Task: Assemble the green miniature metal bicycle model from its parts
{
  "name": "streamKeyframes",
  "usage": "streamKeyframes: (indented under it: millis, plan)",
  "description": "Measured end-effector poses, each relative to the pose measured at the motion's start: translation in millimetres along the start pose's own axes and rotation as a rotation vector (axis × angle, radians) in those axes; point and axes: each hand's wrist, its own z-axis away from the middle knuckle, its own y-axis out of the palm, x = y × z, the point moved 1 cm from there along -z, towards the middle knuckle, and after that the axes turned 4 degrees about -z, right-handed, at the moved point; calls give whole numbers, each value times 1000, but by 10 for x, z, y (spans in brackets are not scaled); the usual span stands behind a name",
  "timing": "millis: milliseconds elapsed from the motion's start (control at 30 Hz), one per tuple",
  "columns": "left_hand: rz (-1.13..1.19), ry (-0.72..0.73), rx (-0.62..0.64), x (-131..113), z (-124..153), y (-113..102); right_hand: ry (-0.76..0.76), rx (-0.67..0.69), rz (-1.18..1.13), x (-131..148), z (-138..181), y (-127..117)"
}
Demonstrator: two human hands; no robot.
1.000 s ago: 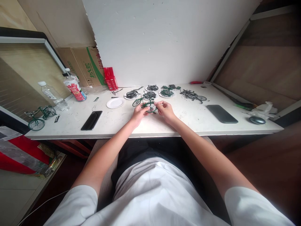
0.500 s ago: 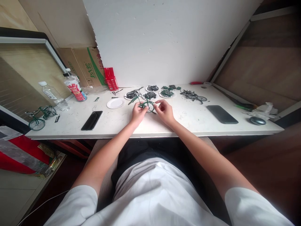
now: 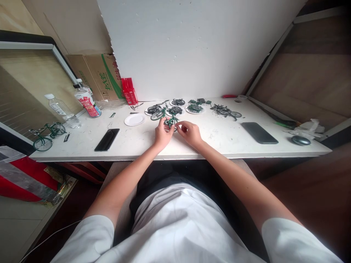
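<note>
My left hand is closed on a small green model bicycle, held above the near middle of the table. One spoked wheel points away to the upper left, and fingers hide part of the frame. My right hand is pinched at the bicycle's near right end. Whether a small part sits between those fingertips is too fine to make out. Just beyond the hands, paper plates hold model bicycle parts: dark wheels, black pieces and green pieces.
Another green model bicycle stands at the left table edge near plastic bottles. A phone and a bare paper plate lie left of my hands. Rightward are loose dark parts, a dark grey slab and a mouse.
The model bicycle has been turned in my left hand, so a wheel now points to the upper left. My right fingertips have shifted slightly left and down along it.
</note>
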Motion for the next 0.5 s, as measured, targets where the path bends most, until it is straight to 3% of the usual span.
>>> streamKeyframes:
  millis: [500]
  plan:
    - [-122, 48, 46, 29, 5, -16, -30, 21, 141, -66, 0, 31]
